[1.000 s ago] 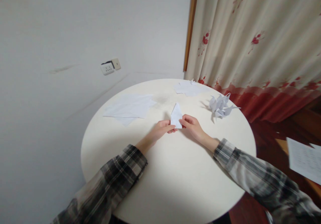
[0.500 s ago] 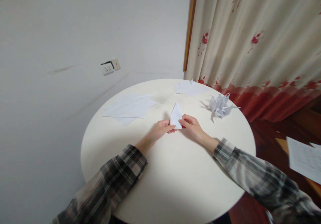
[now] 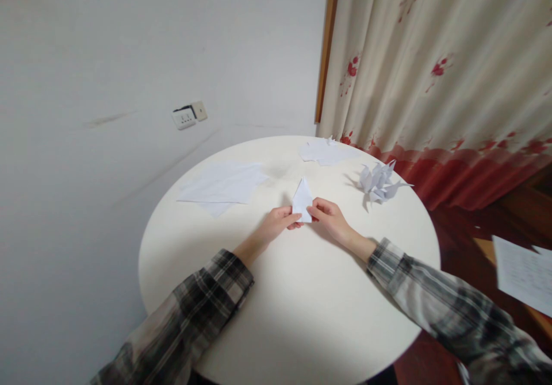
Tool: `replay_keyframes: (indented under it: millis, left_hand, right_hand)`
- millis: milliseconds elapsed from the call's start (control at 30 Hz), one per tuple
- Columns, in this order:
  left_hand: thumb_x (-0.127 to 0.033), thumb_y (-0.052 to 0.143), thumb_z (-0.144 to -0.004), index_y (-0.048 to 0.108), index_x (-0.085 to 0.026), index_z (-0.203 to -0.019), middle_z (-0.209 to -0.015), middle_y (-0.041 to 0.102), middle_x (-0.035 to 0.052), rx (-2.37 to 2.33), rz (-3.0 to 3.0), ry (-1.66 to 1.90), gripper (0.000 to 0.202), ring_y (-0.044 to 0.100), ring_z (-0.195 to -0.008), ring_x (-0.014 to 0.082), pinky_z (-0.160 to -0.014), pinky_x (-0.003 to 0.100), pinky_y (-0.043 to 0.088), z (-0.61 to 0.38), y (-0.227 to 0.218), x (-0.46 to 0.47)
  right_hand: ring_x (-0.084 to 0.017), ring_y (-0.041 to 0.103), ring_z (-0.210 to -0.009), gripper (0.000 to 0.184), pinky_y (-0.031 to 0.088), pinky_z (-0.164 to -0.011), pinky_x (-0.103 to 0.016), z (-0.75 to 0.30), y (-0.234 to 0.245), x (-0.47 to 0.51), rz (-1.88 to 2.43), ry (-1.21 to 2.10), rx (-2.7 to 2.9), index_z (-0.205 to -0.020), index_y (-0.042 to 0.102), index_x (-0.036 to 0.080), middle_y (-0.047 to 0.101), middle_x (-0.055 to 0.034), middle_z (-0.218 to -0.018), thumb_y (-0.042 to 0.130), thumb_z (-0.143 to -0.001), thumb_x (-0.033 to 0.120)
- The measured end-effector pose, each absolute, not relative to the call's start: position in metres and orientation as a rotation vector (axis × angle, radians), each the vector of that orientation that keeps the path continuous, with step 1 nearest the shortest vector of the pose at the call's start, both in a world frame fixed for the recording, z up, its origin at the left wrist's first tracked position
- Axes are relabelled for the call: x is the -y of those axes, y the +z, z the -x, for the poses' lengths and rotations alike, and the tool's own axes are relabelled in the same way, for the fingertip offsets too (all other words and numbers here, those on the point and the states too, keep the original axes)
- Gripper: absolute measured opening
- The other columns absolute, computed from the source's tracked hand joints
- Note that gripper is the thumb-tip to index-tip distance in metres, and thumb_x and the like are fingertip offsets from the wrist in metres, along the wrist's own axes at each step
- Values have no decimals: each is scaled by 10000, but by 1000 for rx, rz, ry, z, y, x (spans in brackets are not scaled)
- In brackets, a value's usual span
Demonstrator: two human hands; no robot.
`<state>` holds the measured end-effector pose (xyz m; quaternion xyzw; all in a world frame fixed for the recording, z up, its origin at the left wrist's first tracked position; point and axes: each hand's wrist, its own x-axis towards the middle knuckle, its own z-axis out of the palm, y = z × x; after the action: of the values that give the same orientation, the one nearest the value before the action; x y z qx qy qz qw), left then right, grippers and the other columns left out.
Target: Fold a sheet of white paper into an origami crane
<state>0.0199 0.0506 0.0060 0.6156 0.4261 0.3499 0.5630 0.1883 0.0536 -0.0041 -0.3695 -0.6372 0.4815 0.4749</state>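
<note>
A small folded piece of white paper (image 3: 302, 197), pointed at the top and straight along its lower edge, is held over the middle of the round white table (image 3: 284, 310). My left hand (image 3: 277, 223) pinches its lower left side, thumb on the front face and fingers behind. From the right, my right hand (image 3: 330, 216) grips the opposite side with the thumb on the front. The fingers behind the paper are partly hidden.
Sheets of white paper (image 3: 219, 184) lie on the table's left, and more sheets (image 3: 325, 153) at the far edge. Several folded paper cranes (image 3: 379, 183) are clustered at the right. A wall (image 3: 107, 201) borders the left side; a curtain (image 3: 431, 97) hangs behind.
Almost nothing differs. Both hands keep the same grip on the folded paper, which has barely shifted.
</note>
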Motion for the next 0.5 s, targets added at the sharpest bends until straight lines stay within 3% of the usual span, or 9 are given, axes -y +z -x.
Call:
replay_keyframes:
  millis: [200, 500]
  left_hand:
    - [-302, 583, -668, 610, -108, -808, -673, 595, 18, -988, -1441, 830, 241, 494, -616, 109, -587, 231, 358, -22, 12, -47]
    - [-341, 576, -681, 612, -118, -778, -662, 602, 17, -1002, -1465, 815, 246, 510, -617, 113, -605, 240, 366, -20, 3, -53]
  right_hand:
    - [-89, 388, -549, 258, 289, -545, -227, -189, -5, -54, 903, 1172, 1558, -598, 459, 174, 442, 41, -564, 537, -748, 369]
    - [-88, 389, -549, 249, 288, -544, -225, -190, -7, -57, 868, 1183, 1561, -601, 465, 173, 445, 41, -565, 537, -754, 355]
